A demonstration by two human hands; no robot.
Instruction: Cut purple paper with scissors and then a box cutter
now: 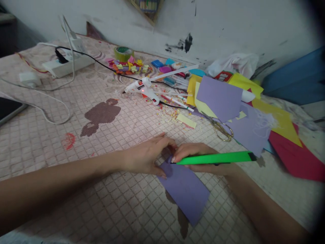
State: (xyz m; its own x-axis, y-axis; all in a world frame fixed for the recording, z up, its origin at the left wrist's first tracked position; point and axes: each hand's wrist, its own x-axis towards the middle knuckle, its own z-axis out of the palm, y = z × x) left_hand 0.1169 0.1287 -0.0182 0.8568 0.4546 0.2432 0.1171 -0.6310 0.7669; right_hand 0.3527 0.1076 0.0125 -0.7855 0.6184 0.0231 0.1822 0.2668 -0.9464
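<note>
A piece of purple paper [188, 193] lies at a slant on the tablecloth in front of me. My left hand [149, 154] is curled at its upper left corner, the thumb pressing on the paper and the fingers bent round the far side. In my right hand [200, 152] is a long flat green tool [218, 158] with black ends, shaped like a snap-off cutter. Its near tip points at the paper's top edge, close to the left fingers. Whether the tip touches the paper is hidden by my fingers.
Beyond my hands lie a white glue gun [144, 89] with a lit red light, gold-handled scissors [223, 131], and paper scraps [186, 120]. Coloured sheets [219, 98] pile up at right. A power strip [68, 66], green tape roll [124, 53] and phone-like device [10, 109] stand left.
</note>
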